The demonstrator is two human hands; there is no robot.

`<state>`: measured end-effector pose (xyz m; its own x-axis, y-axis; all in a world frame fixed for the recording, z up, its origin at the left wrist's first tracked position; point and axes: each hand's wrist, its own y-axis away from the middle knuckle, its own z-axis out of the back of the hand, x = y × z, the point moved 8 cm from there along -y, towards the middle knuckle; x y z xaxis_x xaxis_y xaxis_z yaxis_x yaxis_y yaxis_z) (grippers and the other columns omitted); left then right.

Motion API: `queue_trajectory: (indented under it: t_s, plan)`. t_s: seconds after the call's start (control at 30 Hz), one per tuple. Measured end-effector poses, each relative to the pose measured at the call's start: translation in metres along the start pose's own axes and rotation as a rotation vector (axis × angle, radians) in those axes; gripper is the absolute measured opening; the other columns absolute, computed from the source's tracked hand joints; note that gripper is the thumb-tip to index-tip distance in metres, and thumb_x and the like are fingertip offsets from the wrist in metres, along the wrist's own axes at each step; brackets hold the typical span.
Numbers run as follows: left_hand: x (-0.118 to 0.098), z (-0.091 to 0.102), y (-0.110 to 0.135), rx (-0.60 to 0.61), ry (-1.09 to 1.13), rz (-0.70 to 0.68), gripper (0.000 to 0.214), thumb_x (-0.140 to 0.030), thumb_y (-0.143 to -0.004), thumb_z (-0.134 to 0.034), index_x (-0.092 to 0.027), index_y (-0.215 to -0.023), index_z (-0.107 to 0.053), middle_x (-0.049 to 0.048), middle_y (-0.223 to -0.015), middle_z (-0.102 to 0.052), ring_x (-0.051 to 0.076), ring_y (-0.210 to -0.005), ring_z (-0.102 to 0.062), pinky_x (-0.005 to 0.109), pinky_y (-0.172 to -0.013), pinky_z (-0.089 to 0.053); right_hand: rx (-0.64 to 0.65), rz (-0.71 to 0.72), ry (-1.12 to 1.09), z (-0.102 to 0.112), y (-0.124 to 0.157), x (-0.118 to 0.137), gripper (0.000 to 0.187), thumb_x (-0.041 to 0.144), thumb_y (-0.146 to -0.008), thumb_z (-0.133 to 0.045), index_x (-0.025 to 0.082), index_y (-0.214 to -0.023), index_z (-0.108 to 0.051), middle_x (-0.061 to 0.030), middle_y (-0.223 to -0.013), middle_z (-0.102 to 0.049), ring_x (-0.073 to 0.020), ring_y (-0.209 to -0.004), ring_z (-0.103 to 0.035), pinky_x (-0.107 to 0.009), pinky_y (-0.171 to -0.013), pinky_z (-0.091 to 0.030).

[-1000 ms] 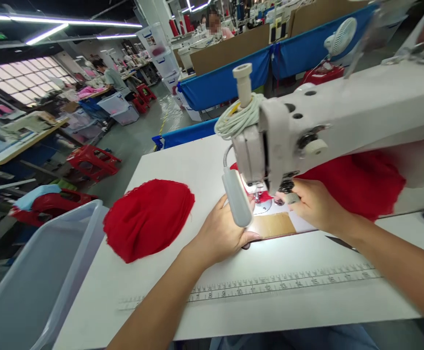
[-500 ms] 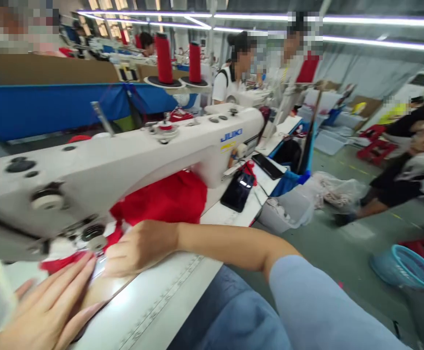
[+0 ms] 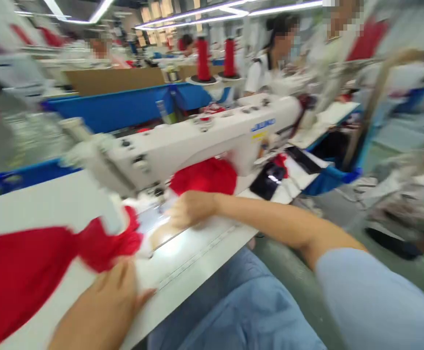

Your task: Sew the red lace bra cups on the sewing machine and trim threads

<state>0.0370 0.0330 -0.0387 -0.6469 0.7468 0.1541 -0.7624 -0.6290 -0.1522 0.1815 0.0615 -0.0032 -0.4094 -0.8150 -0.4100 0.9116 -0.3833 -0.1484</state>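
Red fabric (image 3: 26, 277) with a gathered, ruffled end lies across the left of the white sewing table, left of the needle area. My left hand (image 3: 100, 304) is at its lower edge, blurred, with fingers bent onto the ruffled part and the thumb sticking out to the right. My right hand (image 3: 192, 209) rests beside the machine's metal plate, fingers curled and closed; what they hold, if anything, is hidden. Right behind it, a second bunch of red fabric (image 3: 206, 176) sits beneath the arm of the white sewing machine (image 3: 212, 133).
Two phones, one nearer (image 3: 268, 180) and one farther (image 3: 303, 159), lie right of the machine. Red thread cones (image 3: 203, 61) stand behind it. A blue cloth trough (image 3: 124, 107) runs along the back. A printed ruler (image 3: 197, 255) follows the table's front edge. Other people sit farther back.
The view has swung left. My left hand and the ruffled red fabric have come away from the needle toward the left and front. My right hand stays beside the plate.
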Motion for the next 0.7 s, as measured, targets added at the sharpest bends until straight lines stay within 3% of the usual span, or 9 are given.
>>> queue_trajectory:
  t_s: [0.07,0.13,0.2,0.3,0.4,0.47,0.53,0.6,0.7]
  plan:
    - [-0.016,0.009,0.017,0.08,-0.096,0.043,0.039,-0.032,-0.091,-0.046,-0.007,-0.114,-0.064,0.0238,-0.117,-0.065,0.032,-0.092,-0.065,0.044,-0.077,-0.053,-0.118,-0.011,-0.045,0.008,0.0,0.007,0.032,0.014,-0.095,-0.043,0.018,-0.069,-0.06,0.0009,-0.061,-0.055,-0.0123,-0.052,-0.043,-0.029,-0.047,-0.017]
    - [-0.021,0.015,0.027,0.115,-0.05,0.115,0.037,-0.025,-0.088,-0.053,-0.006,-0.12,-0.06,0.0215,-0.12,-0.064,0.03,-0.094,-0.065,0.04,-0.08,-0.053,-0.246,-0.047,-0.104,0.013,0.0,0.015,0.036,0.014,-0.095,-0.038,0.018,-0.064,-0.057,-0.0012,-0.057,-0.053,-0.0137,-0.049,-0.039,-0.03,-0.047,-0.014]
    - [-0.018,0.024,0.033,0.055,0.082,0.145,0.032,-0.023,-0.09,-0.052,-0.012,-0.119,-0.06,0.015,-0.122,-0.064,0.027,-0.103,-0.063,0.039,-0.088,-0.051,-0.295,-0.255,-0.28,0.011,0.0,0.014,0.033,0.02,-0.095,-0.042,0.018,-0.065,-0.055,-0.0005,-0.058,-0.053,-0.0132,-0.051,-0.04,-0.029,-0.048,-0.018]
    - [0.019,0.033,0.048,-0.084,0.236,0.446,0.024,-0.026,-0.095,-0.044,-0.016,-0.109,-0.06,0.0115,-0.11,-0.066,0.024,-0.101,-0.062,0.037,-0.085,-0.051,-0.148,-0.596,-0.647,-0.011,-0.004,0.021,0.029,0.024,-0.092,-0.045,0.02,-0.064,-0.05,-0.0002,-0.062,-0.055,-0.0133,-0.057,-0.046,-0.026,-0.053,-0.027]
    - [0.061,0.019,0.064,-0.037,0.26,0.856,0.03,-0.041,-0.094,-0.046,-0.015,-0.103,-0.059,0.01,-0.096,-0.065,0.026,-0.089,-0.063,0.037,-0.073,-0.05,0.001,-0.872,-0.77,-0.027,-0.015,0.03,0.031,0.034,-0.092,-0.045,0.021,-0.064,-0.049,-0.0021,-0.068,-0.059,-0.0162,-0.063,-0.05,-0.027,-0.056,-0.028]
    - [0.072,0.006,0.061,0.019,0.294,0.952,0.027,-0.042,-0.091,-0.052,-0.016,-0.097,-0.058,0.0093,-0.096,-0.064,0.026,-0.09,-0.062,0.037,-0.074,-0.048,0.017,-1.017,-0.844,-0.034,-0.027,0.03,0.029,0.04,-0.087,-0.053,0.021,-0.065,-0.048,-0.0037,-0.072,-0.06,-0.0194,-0.068,-0.054,-0.029,-0.059,-0.029]
    - [0.075,-0.001,0.052,-0.001,0.386,0.956,0.013,-0.03,-0.087,-0.059,-0.018,-0.085,-0.057,0.0066,-0.088,-0.063,0.025,-0.088,-0.061,0.035,-0.074,-0.047,-0.041,-1.093,-0.968,-0.038,-0.039,0.028,0.027,0.034,-0.08,-0.062,0.021,-0.063,-0.045,-0.0051,-0.074,-0.06,-0.0225,-0.075,-0.056,-0.031,-0.063,-0.032]
    - [0.073,-0.007,0.047,-0.131,0.687,1.002,0.01,-0.02,-0.086,-0.057,-0.019,-0.077,-0.054,0.0024,-0.078,-0.06,0.019,-0.076,-0.059,0.029,-0.066,-0.046,-0.116,-1.095,-1.113,-0.041,-0.048,0.027,0.022,0.026,-0.078,-0.06,0.022,-0.063,-0.045,-0.0048,-0.074,-0.061,-0.0229,-0.077,-0.058,-0.033,-0.066,-0.038]
    - [0.06,-0.022,0.043,-0.379,1.525,1.129,0.007,-0.016,-0.089,-0.052,-0.017,-0.084,-0.057,0.0011,-0.078,-0.061,0.012,-0.065,-0.058,0.02,-0.051,-0.044,-0.174,-1.06,-1.281,-0.041,-0.05,0.026,0.016,0.03,-0.087,-0.047,0.022,-0.074,-0.053,-0.0024,-0.071,-0.064,-0.0198,-0.071,-0.062,-0.033,-0.066,-0.047]
